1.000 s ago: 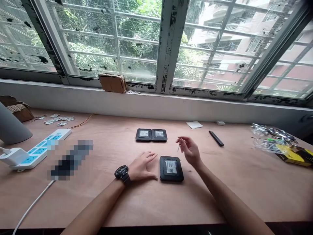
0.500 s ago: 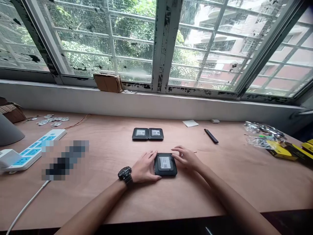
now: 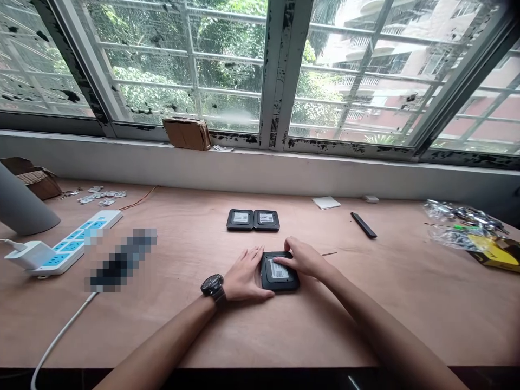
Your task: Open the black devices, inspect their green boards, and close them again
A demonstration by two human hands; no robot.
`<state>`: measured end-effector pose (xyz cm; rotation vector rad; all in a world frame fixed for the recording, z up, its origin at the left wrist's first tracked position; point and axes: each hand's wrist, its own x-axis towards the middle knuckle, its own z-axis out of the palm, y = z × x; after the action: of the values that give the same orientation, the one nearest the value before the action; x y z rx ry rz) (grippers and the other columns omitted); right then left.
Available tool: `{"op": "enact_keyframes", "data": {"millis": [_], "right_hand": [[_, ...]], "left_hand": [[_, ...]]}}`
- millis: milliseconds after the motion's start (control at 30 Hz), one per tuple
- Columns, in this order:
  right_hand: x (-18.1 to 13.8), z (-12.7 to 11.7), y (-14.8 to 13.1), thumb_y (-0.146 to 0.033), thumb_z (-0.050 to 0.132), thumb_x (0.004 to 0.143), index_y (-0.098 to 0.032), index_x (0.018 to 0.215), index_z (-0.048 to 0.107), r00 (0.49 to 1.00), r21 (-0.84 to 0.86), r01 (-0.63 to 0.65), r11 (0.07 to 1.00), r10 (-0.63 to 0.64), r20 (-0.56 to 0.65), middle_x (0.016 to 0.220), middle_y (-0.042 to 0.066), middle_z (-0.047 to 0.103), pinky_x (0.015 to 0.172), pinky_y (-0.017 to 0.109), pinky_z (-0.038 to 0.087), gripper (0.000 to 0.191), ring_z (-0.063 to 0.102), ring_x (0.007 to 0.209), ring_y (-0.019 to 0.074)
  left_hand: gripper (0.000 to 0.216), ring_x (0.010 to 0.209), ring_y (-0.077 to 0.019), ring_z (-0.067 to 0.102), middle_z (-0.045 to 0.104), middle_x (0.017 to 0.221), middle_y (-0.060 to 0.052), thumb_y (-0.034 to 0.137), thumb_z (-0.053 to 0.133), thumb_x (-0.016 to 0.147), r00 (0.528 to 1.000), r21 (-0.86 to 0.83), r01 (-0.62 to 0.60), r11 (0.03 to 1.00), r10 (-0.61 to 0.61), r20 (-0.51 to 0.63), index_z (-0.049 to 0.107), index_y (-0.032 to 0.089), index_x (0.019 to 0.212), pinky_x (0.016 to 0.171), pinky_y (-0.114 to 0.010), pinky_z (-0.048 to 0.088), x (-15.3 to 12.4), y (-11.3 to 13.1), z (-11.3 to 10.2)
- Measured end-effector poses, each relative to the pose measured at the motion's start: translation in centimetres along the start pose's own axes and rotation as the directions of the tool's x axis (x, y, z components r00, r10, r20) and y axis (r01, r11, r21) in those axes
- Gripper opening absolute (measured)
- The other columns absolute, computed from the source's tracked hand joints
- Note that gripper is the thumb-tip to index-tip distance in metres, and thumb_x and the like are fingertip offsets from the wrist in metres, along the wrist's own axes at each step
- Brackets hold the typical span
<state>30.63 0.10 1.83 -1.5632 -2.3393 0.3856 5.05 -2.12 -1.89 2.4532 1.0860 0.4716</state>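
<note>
A black square case with a flat, white-labelled drive-like panel lies on the table in front of me. My left hand, with a black watch on its wrist, holds the case's left side, fingers along the far part and thumb at the near edge. From the right, my right hand reaches over the far right corner, its thumb across the label and its bent index finger at the far edge. Behind that hand pokes out a thin dark stick. Two similar labelled cases sit side by side farther back.
At left stand a power strip with a white plug and cable, a grey cone-shaped object and a pixelated dark item. Toward the right are a black bar, a white paper, plastic bags and a yellow box.
My right hand has moved left onto the case, its thumb now over the label instead of at the right edge. My left hand stays at the case's left side. The view has shifted slightly.
</note>
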Motion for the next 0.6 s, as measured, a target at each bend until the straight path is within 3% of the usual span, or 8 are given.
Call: {"op": "enact_keyframes", "data": {"millis": [233,600], "right_hand": [[0.7,1.4,-0.5,-0.085,0.051,0.081,-0.023,0.084,0.052,1.000,-0.114,0.015,0.993,-0.017,-0.015,0.091,0.008,0.065,0.070,0.034,0.043,0.062,0.062,0.079,0.0240],[0.9,1.2,-0.7,-0.086,0.057,0.076,-0.023,0.071,0.048,0.999,-0.026,-0.043,0.999,0.043,-0.003,0.089,0.005,0.061,0.063,0.031,0.042,0.063,0.060,0.073,0.0190]], "left_hand": [[0.128,0.153,-0.0373,0.020,0.024,0.165,-0.021,0.069,0.079,0.064,1.000,-0.034,-0.007,0.999,0.007,0.004,0.017,0.013,0.161,0.126,-0.054,0.014,0.0,-0.1,0.0],[0.127,0.153,-0.0354,0.024,0.027,0.163,-0.022,0.065,0.083,0.062,0.999,-0.076,-0.003,0.997,0.006,0.039,0.022,0.011,0.159,0.127,-0.052,0.012,0.2,0.0,-0.6]]}}
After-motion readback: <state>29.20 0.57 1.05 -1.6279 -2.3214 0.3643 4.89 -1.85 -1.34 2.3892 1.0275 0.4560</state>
